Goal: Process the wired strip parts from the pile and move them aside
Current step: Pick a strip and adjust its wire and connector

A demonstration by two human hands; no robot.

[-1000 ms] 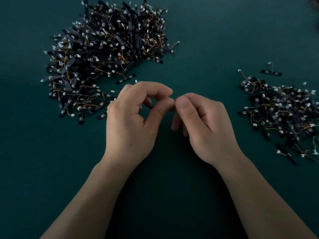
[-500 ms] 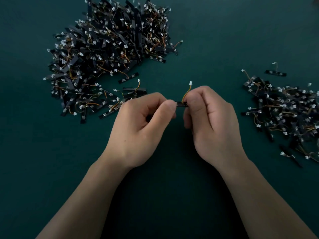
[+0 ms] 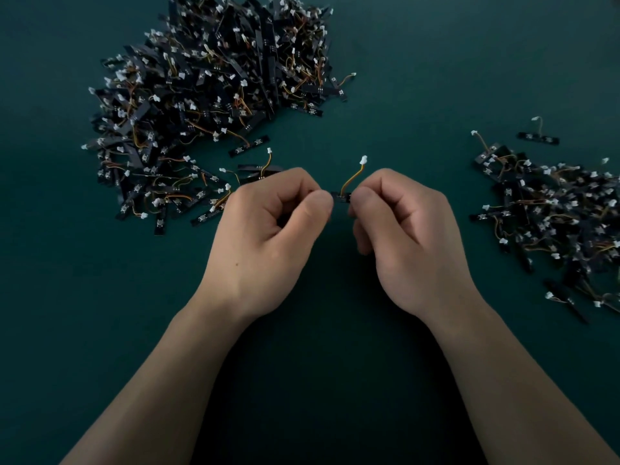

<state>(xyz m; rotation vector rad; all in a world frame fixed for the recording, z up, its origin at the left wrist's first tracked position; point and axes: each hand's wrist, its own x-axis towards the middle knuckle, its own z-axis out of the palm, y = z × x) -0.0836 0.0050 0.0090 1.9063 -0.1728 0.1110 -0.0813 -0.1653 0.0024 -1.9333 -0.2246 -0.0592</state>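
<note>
A small black wired strip part (image 3: 342, 197) hangs between my two hands over the middle of the table. Its yellow-orange wire curves up to a white connector. My left hand (image 3: 268, 236) pinches the strip's left end between thumb and forefinger. My right hand (image 3: 406, 236) pinches the right end the same way. Most of the strip is hidden by my fingers. A big pile of wired strip parts (image 3: 214, 95) lies at the upper left. A smaller heap of the same parts (image 3: 553, 213) lies at the right.
The table is covered in dark green cloth (image 3: 419, 78). A few loose strips (image 3: 250, 146) lie at the big pile's near edge, just beyond my left hand. One single strip (image 3: 538, 138) lies apart above the right heap.
My hands have drawn slightly apart, so the black strip and its wire with the white connector now show between them. A second ago my fingertips met and hid the part.
</note>
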